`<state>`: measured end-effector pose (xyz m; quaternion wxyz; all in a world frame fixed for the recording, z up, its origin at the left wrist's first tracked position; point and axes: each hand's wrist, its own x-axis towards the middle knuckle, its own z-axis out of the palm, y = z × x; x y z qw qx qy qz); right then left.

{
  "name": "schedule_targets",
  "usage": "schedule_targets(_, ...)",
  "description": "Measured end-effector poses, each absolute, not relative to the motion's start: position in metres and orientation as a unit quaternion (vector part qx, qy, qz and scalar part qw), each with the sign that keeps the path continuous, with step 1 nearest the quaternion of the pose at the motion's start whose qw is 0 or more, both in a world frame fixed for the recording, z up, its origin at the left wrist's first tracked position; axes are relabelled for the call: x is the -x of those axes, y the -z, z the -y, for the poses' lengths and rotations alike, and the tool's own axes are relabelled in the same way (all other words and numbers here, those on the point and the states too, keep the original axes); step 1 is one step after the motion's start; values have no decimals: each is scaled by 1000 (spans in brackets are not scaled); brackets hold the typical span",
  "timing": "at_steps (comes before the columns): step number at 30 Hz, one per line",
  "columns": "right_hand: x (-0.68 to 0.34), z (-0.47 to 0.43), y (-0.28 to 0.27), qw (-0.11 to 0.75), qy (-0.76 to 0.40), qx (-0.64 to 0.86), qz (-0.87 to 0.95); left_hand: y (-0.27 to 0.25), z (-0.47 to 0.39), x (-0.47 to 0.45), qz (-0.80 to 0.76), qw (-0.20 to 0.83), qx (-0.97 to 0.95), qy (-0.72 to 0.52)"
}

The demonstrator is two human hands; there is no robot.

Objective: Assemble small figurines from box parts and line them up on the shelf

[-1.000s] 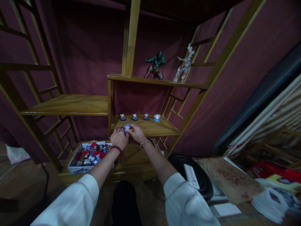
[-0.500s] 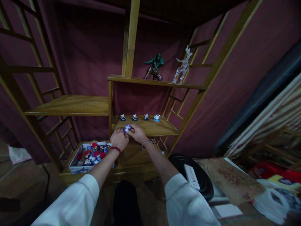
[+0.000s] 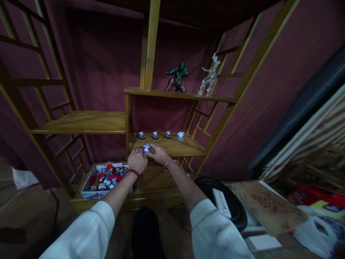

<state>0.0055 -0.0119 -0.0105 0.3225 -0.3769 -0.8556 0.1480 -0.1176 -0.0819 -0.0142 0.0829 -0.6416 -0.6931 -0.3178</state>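
My left hand [image 3: 137,159] and my right hand [image 3: 160,154] meet at the front edge of a low wooden shelf [image 3: 185,148], both gripping a small blue figurine [image 3: 147,148] between their fingertips. Behind it, several small figurines [image 3: 161,135] stand in a row at the back of the same shelf. A white box [image 3: 93,192] filled with red and blue figurines sits on the cabinet top below my left wrist.
A green crouching figure [image 3: 178,76] and a clear deer figure [image 3: 210,76] stand on the upper shelf. A bare wide shelf [image 3: 81,122] extends left. A black round tray [image 3: 237,212] with a white object, boards and papers lie on the floor at right.
Both hands stay on the small blue figurine at the shelf edge; the view has shifted very slightly, nothing else has moved.
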Motion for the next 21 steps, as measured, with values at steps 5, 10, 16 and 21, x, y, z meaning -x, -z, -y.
schedule_targets(5, -4, 10, 12, 337, -196, 384, 837, 15, 81, 118, 686, 84, 645, 327)
schedule_targets(10, 2, 4, 15, 368, -309, 367, 797, 16, 81, 119, 686, 91, 647, 319)
schedule_targets(16, 7, -8, 18, 362, -352, 373, 779, 14, 80, 118, 689, 84, 650, 311)
schedule_targets(21, 11, -13, 14, 359, -339, 397, 774, 10, 78, 116, 698, 84, 646, 298)
